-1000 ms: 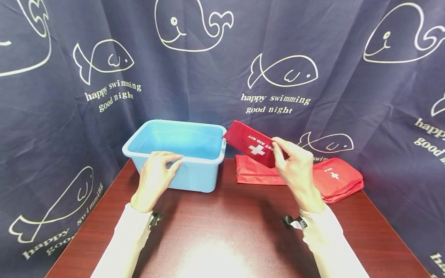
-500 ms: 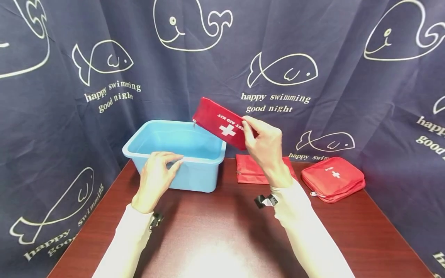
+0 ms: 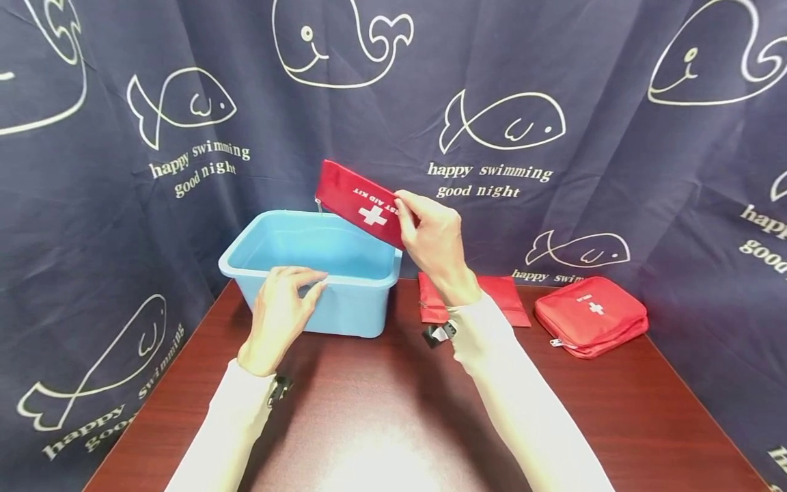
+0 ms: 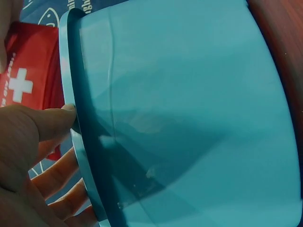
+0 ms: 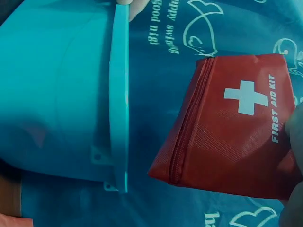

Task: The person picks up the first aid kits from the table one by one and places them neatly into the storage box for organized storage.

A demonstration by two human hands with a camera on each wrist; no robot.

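My right hand [image 3: 433, 236] pinches one end of a red first aid pouch [image 3: 350, 195] printed with a white cross. The pouch hangs tilted over the right part of a light blue plastic bin [image 3: 326, 311], above its rim. In the right wrist view the pouch's zipper edge [image 5: 191, 120] faces the bin. My left hand [image 3: 279, 311] grips the bin's front rim, thumb outside and fingers over the edge, as the left wrist view also shows at the rim [image 4: 68, 61].
A flat red pouch [image 3: 501, 297] lies on the table behind the right forearm. Farther right sits a thicker red zippered case [image 3: 590, 318] with a white cross. The brown table [image 3: 369, 396] ends at a dark blue curtain [image 3: 381, 137] with fish drawings.
My right hand has carried the red pouch left and up, from above the flat pouch to over the bin. The left hand has stayed on the rim.
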